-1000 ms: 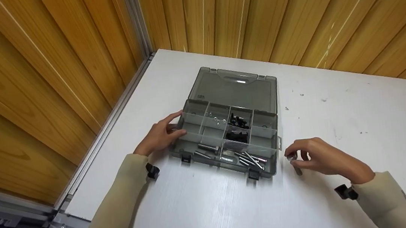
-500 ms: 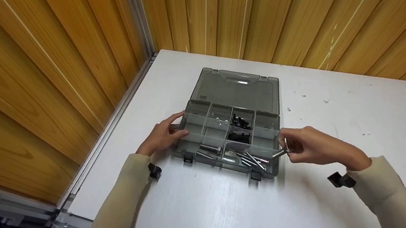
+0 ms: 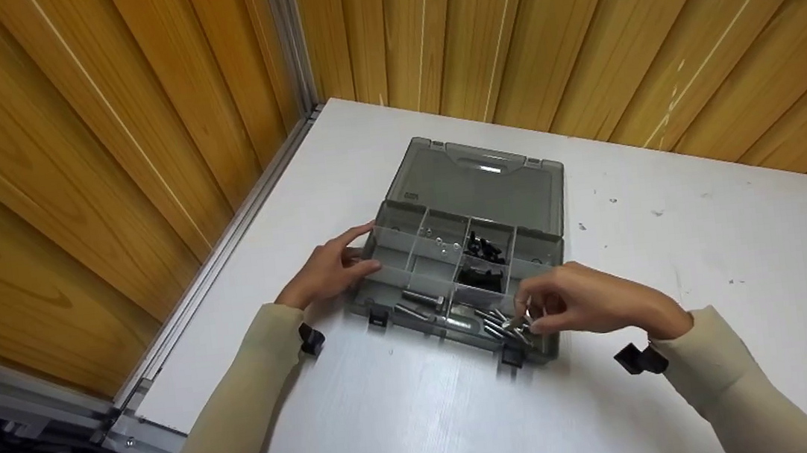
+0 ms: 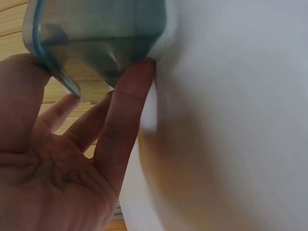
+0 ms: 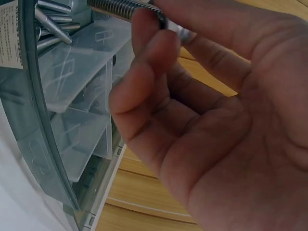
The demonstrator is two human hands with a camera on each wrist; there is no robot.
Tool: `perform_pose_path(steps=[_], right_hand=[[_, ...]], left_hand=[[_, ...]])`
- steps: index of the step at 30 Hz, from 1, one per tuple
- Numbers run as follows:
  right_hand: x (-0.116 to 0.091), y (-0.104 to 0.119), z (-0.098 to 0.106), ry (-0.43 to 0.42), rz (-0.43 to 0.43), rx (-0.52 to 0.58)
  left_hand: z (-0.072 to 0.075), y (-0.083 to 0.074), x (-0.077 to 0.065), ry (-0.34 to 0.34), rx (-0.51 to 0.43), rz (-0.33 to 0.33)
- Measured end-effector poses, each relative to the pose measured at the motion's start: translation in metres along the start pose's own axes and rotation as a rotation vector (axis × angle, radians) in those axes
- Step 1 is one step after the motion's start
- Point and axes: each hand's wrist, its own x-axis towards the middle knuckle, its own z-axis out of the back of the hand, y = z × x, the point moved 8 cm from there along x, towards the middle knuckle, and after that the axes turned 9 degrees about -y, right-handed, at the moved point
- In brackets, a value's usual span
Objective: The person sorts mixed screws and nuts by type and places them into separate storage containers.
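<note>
A grey translucent compartment box (image 3: 428,265) stands on the white table, its lid (image 3: 478,183) folded back flat behind it. My left hand (image 3: 327,270) grips the box's left side; in the left wrist view its fingers and thumb lie around the box's end wall (image 4: 101,21). Over the front right compartment, my right hand (image 3: 595,301) pinches a threaded metal bolt (image 5: 115,8) between thumb and fingers. Several metal bolts (image 5: 54,24) lie below it in that compartment. Two more bolts (image 3: 424,298) are in the front left one.
Small black parts (image 3: 484,248) fill two middle compartments, and tiny clear pieces (image 3: 443,243) lie in another. A black latch (image 3: 512,356) hangs off the box front. Wood-look panels (image 3: 578,35) rise behind and left of the table (image 3: 408,413). Small marks dot the tabletop's right side.
My right hand has carried the bolt from the table right of the box up and left over the front right compartment. My left hand has kept its grip on the box.
</note>
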Motion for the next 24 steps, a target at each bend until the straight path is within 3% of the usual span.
perform_pose_path(steps=[9,24], right_hand=[[0.017,0.006,-0.008,0.047,0.030,0.009],[0.073,0.050,-0.012,-0.058,0.201,-0.069]], left_hand=[[0.000,0.000,0.003,-0.003,-0.005,0.007],[0.001,0.002,0.002,-0.004,-0.027,0.013]])
